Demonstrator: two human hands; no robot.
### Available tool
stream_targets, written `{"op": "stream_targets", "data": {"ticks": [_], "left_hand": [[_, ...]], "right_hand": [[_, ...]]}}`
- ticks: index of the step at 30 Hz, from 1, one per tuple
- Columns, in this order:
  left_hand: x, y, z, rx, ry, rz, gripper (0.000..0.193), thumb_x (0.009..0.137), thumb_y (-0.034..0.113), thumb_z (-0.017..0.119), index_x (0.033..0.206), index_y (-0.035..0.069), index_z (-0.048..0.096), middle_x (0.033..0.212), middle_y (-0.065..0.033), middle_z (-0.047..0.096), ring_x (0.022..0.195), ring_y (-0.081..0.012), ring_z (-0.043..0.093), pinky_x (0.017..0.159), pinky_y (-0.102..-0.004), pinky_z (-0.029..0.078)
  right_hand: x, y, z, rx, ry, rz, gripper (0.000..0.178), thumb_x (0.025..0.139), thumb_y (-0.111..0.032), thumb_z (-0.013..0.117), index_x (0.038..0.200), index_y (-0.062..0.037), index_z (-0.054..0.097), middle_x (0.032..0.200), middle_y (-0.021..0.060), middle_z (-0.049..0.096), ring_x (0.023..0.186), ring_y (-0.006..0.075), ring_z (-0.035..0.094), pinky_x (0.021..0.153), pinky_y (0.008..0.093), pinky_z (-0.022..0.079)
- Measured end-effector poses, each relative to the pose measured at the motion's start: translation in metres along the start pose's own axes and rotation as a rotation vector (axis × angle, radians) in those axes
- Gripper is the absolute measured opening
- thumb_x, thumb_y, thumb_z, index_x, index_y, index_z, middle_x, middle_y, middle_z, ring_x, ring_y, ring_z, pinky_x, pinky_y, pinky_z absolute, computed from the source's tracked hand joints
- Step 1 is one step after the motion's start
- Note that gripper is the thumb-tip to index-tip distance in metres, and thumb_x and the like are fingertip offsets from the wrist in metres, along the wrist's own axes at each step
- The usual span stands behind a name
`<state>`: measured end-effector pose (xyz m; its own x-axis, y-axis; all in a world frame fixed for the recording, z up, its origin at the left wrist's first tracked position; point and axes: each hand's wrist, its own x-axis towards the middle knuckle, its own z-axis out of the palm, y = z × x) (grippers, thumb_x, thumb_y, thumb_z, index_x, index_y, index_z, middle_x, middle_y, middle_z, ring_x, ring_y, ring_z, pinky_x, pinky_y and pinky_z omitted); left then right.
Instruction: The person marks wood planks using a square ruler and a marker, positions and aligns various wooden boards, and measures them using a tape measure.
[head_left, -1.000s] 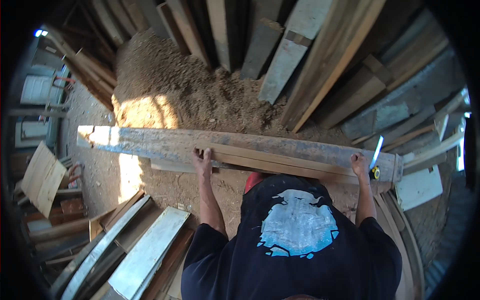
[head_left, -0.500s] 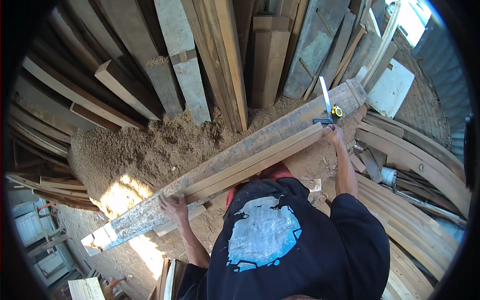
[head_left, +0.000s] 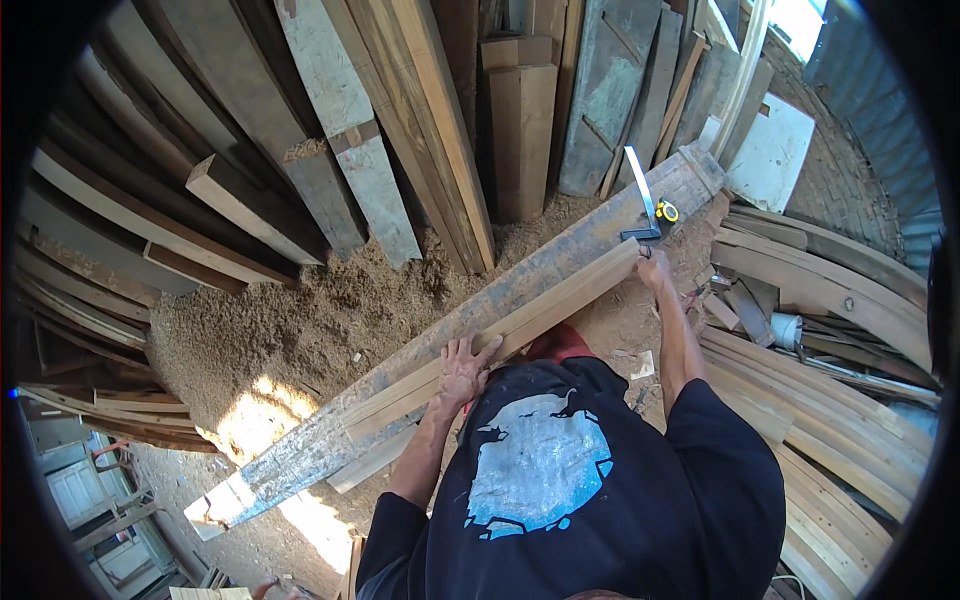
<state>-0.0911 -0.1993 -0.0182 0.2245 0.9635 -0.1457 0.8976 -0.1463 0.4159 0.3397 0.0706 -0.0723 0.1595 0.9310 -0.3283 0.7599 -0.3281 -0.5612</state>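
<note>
A long light-brown wooden plank [head_left: 555, 298] with a line along its length lies aslant on a weathered bench beam [head_left: 290, 462]. My left hand [head_left: 465, 373] rests on the plank near its middle, fingers spread over the top. My right hand [head_left: 655, 270] is at the plank's far right end, fingers curled closed; a small dark thing shows by the fingertips, too small to name. Just beyond that end, a try square [head_left: 640, 190] with a bright metal blade and dark stock lies on the beam, beside a yellow and black tape measure [head_left: 667, 211].
Boards [head_left: 330, 80] lean upright along the far side, above a heap of wood shavings [head_left: 330, 310]. Stacked planks [head_left: 830, 440] lie at my right, near a white bucket [head_left: 786, 330]. A white panel [head_left: 772, 155] stands at the far right.
My left hand has moved right along the plank, from its left end to near its middle. My right hand stays at the far end. The view has shifted slightly.
</note>
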Motion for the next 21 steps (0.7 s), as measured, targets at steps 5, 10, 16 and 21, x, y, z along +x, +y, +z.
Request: {"op": "stream_targets", "data": {"ticks": [5,10,16,21], "left_hand": [[0.005,-0.002,0.008,-0.007,0.067,0.088,0.079,0.075,0.010,0.070,0.148,0.036,0.052,0.143,-0.0189,0.046,0.117,-0.0398,0.048,0.099,-0.0513,0.040],[0.006,0.001,0.003,0.010,0.025,0.064,0.085,0.069,0.009,0.068,0.148,0.035,0.052,0.143,-0.0195,0.045,0.117,-0.0396,0.049,0.098,-0.0521,0.041],[0.004,0.003,0.002,0.020,0.055,0.065,0.086,0.069,0.011,0.069,0.150,0.035,0.051,0.142,-0.0196,0.045,0.117,-0.0389,0.049,0.098,-0.0523,0.040],[0.011,0.016,0.007,0.085,0.060,0.010,0.081,0.074,0.013,0.070,0.149,0.038,0.051,0.143,-0.0207,0.044,0.117,-0.0399,0.049,0.101,-0.0539,0.038]], "right_hand": [[-0.012,0.014,-0.002,0.148,0.085,0.059,0.033,0.087,-0.007,0.065,0.119,-0.0070,0.075,0.098,0.0068,0.076,0.087,0.0203,0.070,0.079,0.0336,0.054],[-0.026,0.017,-0.006,0.494,-0.052,0.195,0.035,0.089,-0.005,0.063,0.123,-0.0095,0.073,0.077,-0.0021,0.064,0.052,0.0072,0.049,0.045,0.0278,0.038],[-0.039,0.010,-0.004,0.689,-0.084,0.198,0.034,0.092,-0.004,0.061,0.124,-0.0108,0.072,0.073,-0.0053,0.061,0.047,0.0053,0.042,0.040,0.0277,0.031],[-0.039,0.010,-0.005,0.521,-0.019,0.104,0.037,0.092,-0.011,0.063,0.127,-0.0161,0.073,0.075,-0.0088,0.058,0.048,0.0042,0.040,0.041,0.0256,0.032]]}}
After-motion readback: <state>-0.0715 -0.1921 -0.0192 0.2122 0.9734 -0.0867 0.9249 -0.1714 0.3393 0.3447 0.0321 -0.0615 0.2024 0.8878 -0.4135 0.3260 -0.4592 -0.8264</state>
